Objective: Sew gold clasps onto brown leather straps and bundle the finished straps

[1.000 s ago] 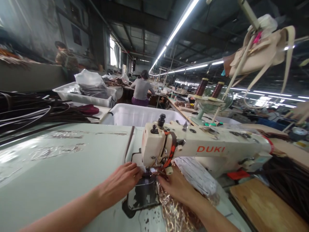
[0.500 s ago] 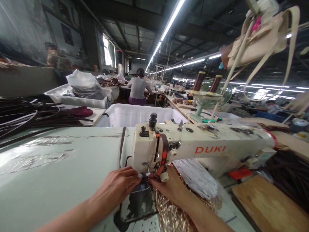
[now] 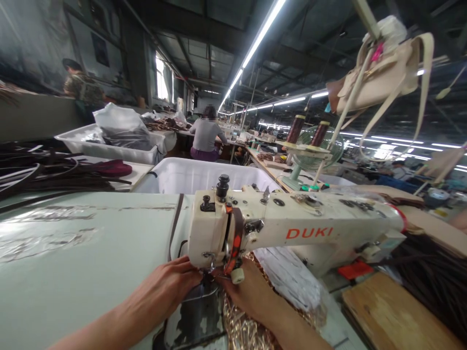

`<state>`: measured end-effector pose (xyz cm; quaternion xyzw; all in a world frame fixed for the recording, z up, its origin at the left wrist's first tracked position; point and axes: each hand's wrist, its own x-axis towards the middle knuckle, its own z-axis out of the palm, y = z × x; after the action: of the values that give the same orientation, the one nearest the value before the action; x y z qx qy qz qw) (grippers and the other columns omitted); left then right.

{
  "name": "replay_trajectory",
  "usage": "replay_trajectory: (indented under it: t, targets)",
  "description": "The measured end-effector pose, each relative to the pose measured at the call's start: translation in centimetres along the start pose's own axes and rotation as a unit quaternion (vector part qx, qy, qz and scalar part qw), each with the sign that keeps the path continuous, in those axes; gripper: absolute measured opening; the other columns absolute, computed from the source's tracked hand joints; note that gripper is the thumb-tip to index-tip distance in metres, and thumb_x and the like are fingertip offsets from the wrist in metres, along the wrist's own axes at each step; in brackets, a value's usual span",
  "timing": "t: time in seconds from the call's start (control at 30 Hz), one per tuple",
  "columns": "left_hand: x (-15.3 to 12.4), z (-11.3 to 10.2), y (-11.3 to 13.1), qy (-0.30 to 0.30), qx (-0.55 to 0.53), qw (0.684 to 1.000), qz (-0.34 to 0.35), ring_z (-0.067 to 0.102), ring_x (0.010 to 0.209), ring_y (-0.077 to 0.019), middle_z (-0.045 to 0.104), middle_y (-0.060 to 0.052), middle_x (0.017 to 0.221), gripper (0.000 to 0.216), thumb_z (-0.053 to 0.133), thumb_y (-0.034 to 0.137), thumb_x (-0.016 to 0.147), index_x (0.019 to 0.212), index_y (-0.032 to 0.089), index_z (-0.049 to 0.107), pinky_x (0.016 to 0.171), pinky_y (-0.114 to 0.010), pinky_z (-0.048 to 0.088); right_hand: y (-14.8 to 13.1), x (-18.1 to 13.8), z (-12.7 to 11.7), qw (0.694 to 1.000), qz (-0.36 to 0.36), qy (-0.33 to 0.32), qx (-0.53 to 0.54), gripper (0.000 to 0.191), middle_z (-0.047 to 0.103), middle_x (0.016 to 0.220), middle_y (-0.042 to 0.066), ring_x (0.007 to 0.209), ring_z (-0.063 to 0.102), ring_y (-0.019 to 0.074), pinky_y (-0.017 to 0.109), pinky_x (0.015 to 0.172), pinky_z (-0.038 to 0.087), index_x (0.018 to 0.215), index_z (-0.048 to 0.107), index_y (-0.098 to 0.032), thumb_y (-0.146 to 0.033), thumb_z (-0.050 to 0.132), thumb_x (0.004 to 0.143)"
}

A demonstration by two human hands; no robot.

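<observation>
Both hands are creeping closer under the sewing machine (image 3: 255, 228) head. Left hand (image 3: 170, 287) and right hand (image 3: 248, 294) are pinching the dark strap piece (image 3: 208, 281) at the needle, feeding it.

Left hand: our left hand (image 3: 166, 291) rests at seven o'clock, fingertips under the sewing machine (image 3: 292, 231) head.
Right hand: our right hand (image 3: 246, 294) lies at six o'clock, over gold fittings (image 3: 241, 330).
Strap: a dark strap (image 3: 174, 228) runs toward twelve o'clock across the table (image 3: 91, 253).
Bin: white bin (image 3: 197, 176) beyond.
</observation>
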<state>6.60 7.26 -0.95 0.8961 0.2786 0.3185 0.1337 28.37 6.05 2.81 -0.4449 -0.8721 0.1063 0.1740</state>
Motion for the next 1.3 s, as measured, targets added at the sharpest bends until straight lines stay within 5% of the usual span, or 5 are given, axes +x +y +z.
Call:
replay_trajectory:
  t: [0.23,0.83,1.0,1.17,1.3]
  targets:
    - [0.7,-1.1,1.0,-0.018,-0.018,0.999,-0.023,0.062,0.093,-0.0186,0.068,-0.006,0.099,0.030,0.037,0.020,0.097,0.096,0.016,0.068,0.081,-0.029,0.051,0.8,0.0,0.9,1.000,-0.010,0.023,-0.004,0.029,0.068,0.106,0.008,0.104,0.061,0.0218,0.031,0.091,0.047,0.110,0.066,-0.020,-0.014,0.048,0.088]
    - [0.8,-1.2,0.8,-0.014,-0.069,0.996,-0.051,0.062,0.096,-0.0204,0.068,-0.009,0.102,0.032,0.039,0.019,0.097,0.097,0.014,0.070,0.079,-0.029,0.050,1.4,0.0,1.1,0.998,-0.022,0.003,-0.054,0.023,0.068,0.093,0.008,0.104,0.060,0.0233,0.033,0.092,0.045,0.091,0.069,-0.018,-0.012,0.046,0.087]
    - [-0.2,-0.8,0.1,-0.052,0.008,0.997,-0.049,0.061,0.097,-0.0216,0.066,-0.010,0.106,0.032,0.037,0.023,0.097,0.107,0.015,0.067,0.084,-0.033,0.051,1.1,0.0,0.2,0.998,0.004,-0.033,-0.057,0.018,0.068,0.101,0.009,0.105,0.059,0.0241,0.034,0.092,0.045,0.094,0.069,-0.018,-0.024,0.053,0.089]
    - [-1.8,0.2,4.0,-0.109,0.134,0.984,-0.050,0.062,0.091,-0.0262,0.065,-0.012,0.101,0.043,0.024,0.018,0.096,0.099,0.013,0.066,0.075,-0.040,0.056,-0.1,0.1,0.8,0.995,0.076,-0.010,-0.061,0.031,0.062,0.120,0.008,0.108,0.058,0.0255,0.035,0.085,0.049,0.112,0.065,-0.022,-0.039,0.057,0.088]
    - [-1.9,0.1,8.5,-0.091,0.066,0.993,-0.040,0.063,0.073,-0.0156,0.065,-0.005,0.083,0.041,0.026,0.010,0.090,0.084,0.017,0.066,0.069,-0.023,0.053,-0.6,0.2,2.4,0.992,0.062,0.032,-0.101,0.029,0.059,0.126,0.004,0.110,0.056,0.0254,0.035,0.078,0.049,0.113,0.064,-0.026,-0.039,0.047,0.093]
